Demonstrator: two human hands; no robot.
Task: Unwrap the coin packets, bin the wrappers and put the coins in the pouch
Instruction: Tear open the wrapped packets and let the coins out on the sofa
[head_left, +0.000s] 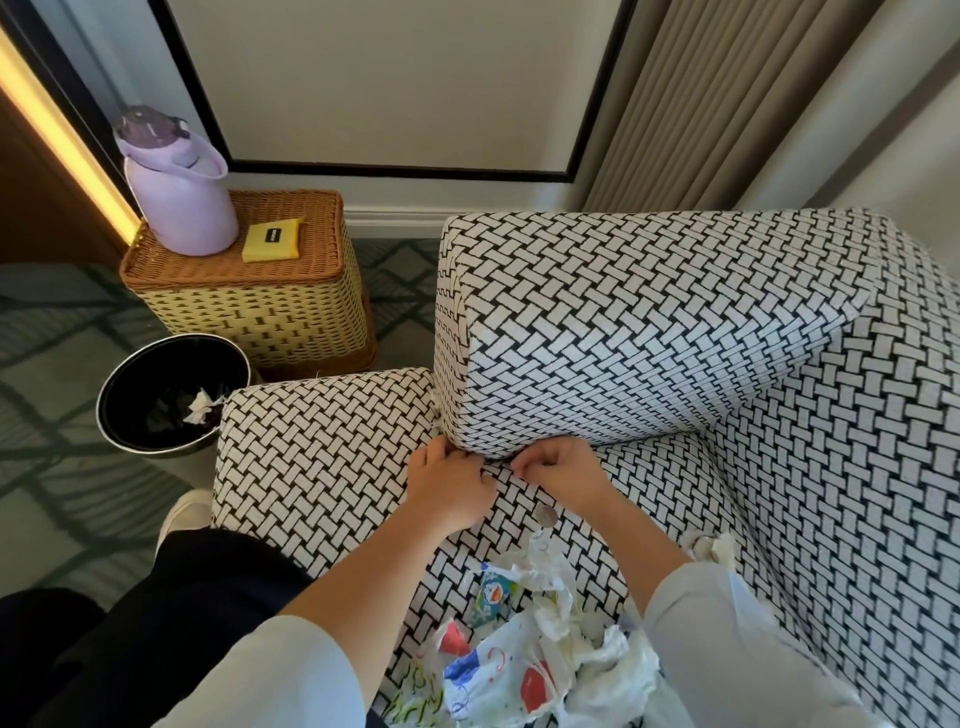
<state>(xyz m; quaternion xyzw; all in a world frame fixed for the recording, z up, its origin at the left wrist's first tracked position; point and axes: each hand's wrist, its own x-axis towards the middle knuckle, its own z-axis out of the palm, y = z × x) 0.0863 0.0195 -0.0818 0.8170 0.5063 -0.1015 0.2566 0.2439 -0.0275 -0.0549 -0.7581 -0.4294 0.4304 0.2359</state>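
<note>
Your left hand and right hand meet on the sofa seat, just below the cushion. Both have fingers curled and pinched together; what they grip is too small to tell. One coin lies bare near your right wrist. Crumpled wrappers pile by your forearms. The bin stands on the floor, left.

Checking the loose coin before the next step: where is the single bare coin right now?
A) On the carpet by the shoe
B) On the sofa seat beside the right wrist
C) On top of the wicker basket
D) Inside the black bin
B: the coin lies bare on the patterned sofa seat, just inside the right wrist, below the right hand and above the crumpled wrappers.
</note>
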